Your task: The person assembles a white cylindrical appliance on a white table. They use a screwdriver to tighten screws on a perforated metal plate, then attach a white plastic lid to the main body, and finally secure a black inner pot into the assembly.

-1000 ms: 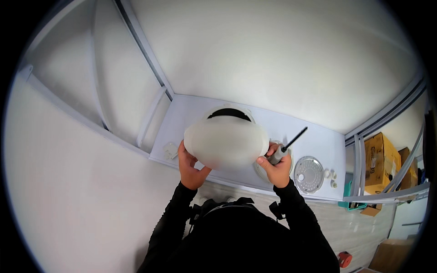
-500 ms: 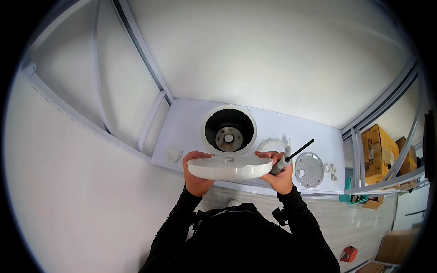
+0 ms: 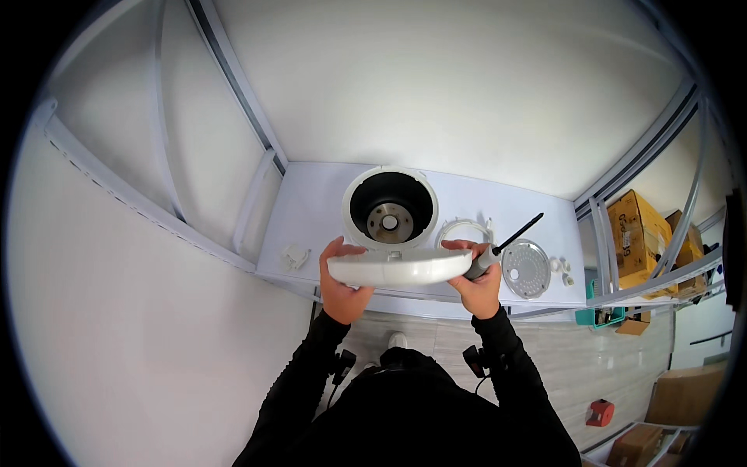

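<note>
A white, rounded appliance lid (image 3: 401, 269) is held nearly edge-on between both hands, over the bench's front edge. My left hand (image 3: 341, 286) grips its left end, thumb and fingers bent around it. My right hand (image 3: 481, 294) holds the right end and also clasps a screwdriver (image 3: 520, 231) with a grey handle, its dark shaft pointing up and right. Just beyond the lid stands the open, round rice cooker body (image 3: 373, 191); its dark inside has a metal disc (image 3: 398, 232) at the bottom. The lid hides part of the cooker's near side.
On the white bench (image 3: 311, 191) are a small white part (image 3: 294, 257), a white ring (image 3: 464, 222), a perforated grey disc (image 3: 531, 274) and several small white pieces (image 3: 565, 268). Metal frame posts (image 3: 233, 74) stand at both sides. Cardboard boxes (image 3: 640, 237) and a teal bin (image 3: 594, 317) are at right.
The lid has risen slightly in the picture, nearer the cooker, with both hands still on it. The screwdriver stays in my right hand. The whole view has shifted a little.
</note>
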Available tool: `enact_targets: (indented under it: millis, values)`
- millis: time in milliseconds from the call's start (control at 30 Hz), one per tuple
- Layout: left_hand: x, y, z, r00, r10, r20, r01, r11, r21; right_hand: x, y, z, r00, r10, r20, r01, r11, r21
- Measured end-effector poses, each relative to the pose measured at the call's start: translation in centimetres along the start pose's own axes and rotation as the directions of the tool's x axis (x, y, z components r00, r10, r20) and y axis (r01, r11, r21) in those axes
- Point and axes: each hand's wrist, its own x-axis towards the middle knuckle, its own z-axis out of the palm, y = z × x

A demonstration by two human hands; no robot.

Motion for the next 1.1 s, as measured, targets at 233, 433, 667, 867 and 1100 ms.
enact_targets:
  millis: [233, 433, 667, 867, 1100]
  values:
    - [0.8, 0.9, 0.3, 1.000, -0.029, 0.004, 0.029, 0.993, -0.113, 0.2, -0.6, 0.2, 0.999, 0.031, -0.037, -0.032, 0.999, -0.032]
    - [-1.0, 0.9, -1.0, 0.998, 0.040, 0.039, -0.040, 0.999, -0.012, -1.7, -1.4, -0.1, 0.999, 0.020, 0.044, -0.018, 0.999, -0.039]
    - [-3.3, -0.8, -3.3, 0.998, -0.001, -0.056, -0.015, 0.960, -0.280, -3.0, -1.9, 1.5, 0.956, -0.109, 0.273, 0.141, 0.985, -0.102]
    - [-6.6, -1.6, -7.2, 0.982, -0.034, -0.186, -0.048, 0.907, -0.418, -4.4, -1.6, 4.7, 0.961, -0.024, 0.276, 0.081, 0.977, -0.197]
    - [-10.1, -0.3, -11.6, 0.926, 0.118, -0.358, -0.105, 0.993, 0.056, -6.9, -0.4, 9.7, 0.896, 0.424, 0.137, -0.429, 0.903, 0.015]
